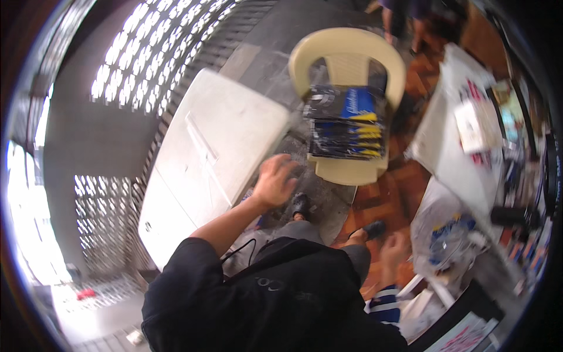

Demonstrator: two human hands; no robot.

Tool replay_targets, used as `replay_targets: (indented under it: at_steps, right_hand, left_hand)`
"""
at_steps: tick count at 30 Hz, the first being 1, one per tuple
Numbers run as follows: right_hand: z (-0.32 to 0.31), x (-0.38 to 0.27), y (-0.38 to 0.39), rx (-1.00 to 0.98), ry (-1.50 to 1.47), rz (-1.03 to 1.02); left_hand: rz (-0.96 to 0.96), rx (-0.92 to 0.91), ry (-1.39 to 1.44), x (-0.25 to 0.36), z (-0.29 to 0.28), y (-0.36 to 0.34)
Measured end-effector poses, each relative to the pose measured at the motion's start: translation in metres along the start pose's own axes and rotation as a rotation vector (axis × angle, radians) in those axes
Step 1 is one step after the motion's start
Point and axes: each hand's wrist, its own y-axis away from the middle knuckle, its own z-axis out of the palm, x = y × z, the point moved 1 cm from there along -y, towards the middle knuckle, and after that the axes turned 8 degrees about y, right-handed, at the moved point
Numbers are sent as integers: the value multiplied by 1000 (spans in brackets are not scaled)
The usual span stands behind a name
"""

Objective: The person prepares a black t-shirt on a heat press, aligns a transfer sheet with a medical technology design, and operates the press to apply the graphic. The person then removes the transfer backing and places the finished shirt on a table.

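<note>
My left hand (276, 180) is held out beside the right edge of a white folding table (240, 117), fingers loosely spread and holding nothing. Ahead of it a beige plastic armchair (346, 170) carries a stack of flat black, blue and yellow plastic packets (346, 126) on its seat. Low on the right is my right hand (394, 251), above the brown tiled floor near a clear plastic bag (440, 223). It is smeared by motion, so its fingers do not show clearly. Blue-and-white striped cloth (384, 305) lies just below it.
Along the right side runs a white sheet-covered surface (454, 158) with a white box (478, 126) on it. Crowded small goods stand beyond. A person's legs (402, 26) show at the far end. My dark shoes (300, 203) are on the floor, left of the tiles.
</note>
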Motion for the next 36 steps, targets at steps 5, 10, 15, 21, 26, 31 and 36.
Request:
replay_targets:
  at_steps: [5, 10, 15, 21, 26, 31, 36]
  right_hand:
    - [102, -197, 38, -156, -138, -596]
    - [151, -393, 13, -245, -78, -1015]
    - [178, -487, -28, -147, 96, -1182]
    - [209, -502, -34, -150, 155, -1034]
    - [184, -471, -6, -174, 58, -994]
    - [110, -375, 17, -118, 86, -710]
    - [37, -149, 50, -94, 303, -275]
  left_hand:
    - [-506, 240, -180, -124, -22, 146]
    - [-639, 351, -297, -217, -39, 161]
    - [-670, 455, -323, -313, -91, 136]
    - [-329, 242, -130, -302, -106, 65]
    - [-300, 276, 263, -276, -75, 70]
    - [-354, 687, 409, -299, -49, 74]
    - [-620, 1450, 1667, -349, -119, 69]
